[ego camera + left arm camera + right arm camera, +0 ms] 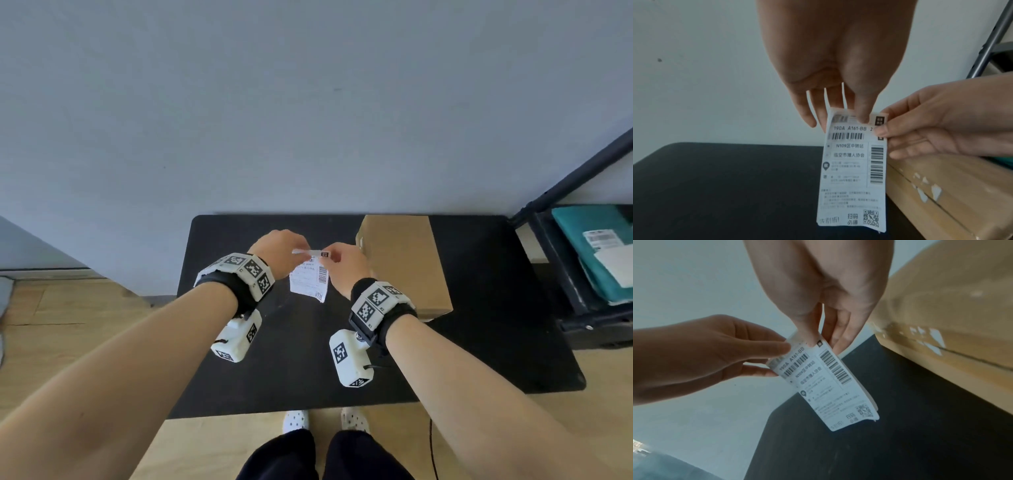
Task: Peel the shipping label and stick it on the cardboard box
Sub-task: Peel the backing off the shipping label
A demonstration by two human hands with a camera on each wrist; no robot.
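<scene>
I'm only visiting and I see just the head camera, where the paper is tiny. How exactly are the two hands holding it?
Observer: In the left wrist view, the left hand pinches the top edge of the shipping label, thumb on the printed face. The right hand pinches the top right corner.
Operator: Can you read any of the print?
Observer: Yes. "190A A161-BB" stands above a barcode, and a QR code sits at the bottom right.
Operator: Is the box clean where it faces the hands?
Observer: No. The side of the cardboard box carries white paper scraps near its seam.
</scene>
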